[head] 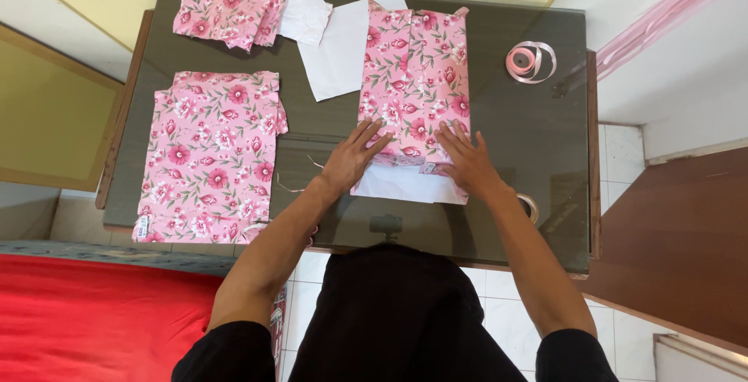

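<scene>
Both hands, left hand (352, 160) and right hand (467, 165), press flat on floral paper (414, 78)

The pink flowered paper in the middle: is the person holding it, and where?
Not gripped. Both the left hand and the right hand lie flat with fingers spread on the near end of the folded flowered paper, pressing it against the glass table.

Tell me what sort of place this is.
Probably a room at home used for crafts: a glass-topped table on a tiled floor, pink floral paper, a ribbon roll, and a red bedcover.
</scene>
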